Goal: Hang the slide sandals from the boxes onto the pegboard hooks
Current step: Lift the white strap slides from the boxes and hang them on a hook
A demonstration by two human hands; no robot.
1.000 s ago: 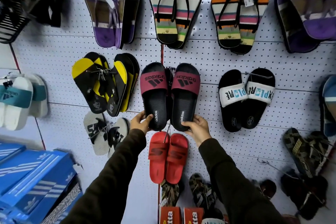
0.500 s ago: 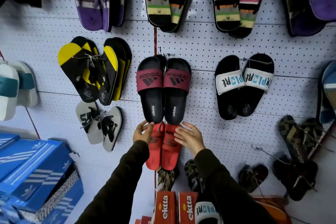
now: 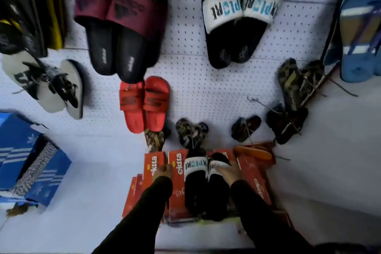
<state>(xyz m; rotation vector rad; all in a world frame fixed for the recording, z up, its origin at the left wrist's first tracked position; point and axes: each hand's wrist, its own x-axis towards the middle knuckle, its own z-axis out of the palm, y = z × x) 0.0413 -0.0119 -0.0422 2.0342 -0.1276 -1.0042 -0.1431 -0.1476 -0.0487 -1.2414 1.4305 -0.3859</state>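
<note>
Both arms in long black sleeves (image 3: 266,218) (plain, no markings), cuffs at wrists; hands bare.

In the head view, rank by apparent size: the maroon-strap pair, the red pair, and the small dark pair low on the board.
1. Maroon-strap pair, the largest as it appears.
2. Red pair, clearly smaller.
3. Small dark pair, the smallest.
All three hang on the same pegboard, though the wide-angle lens may exaggerate the gaps.

Pegboard (image 3: 206,88): matt white panel, evenly perforated. Red boxes (image 3: 177,171) appear as smooth printed cardboard with a slight sheen; the slides (image 3: 206,183) lying on them are seen as matt black foam with white printed straps. Sleeves (image 3: 148,208) look dark matt cloth.
</note>
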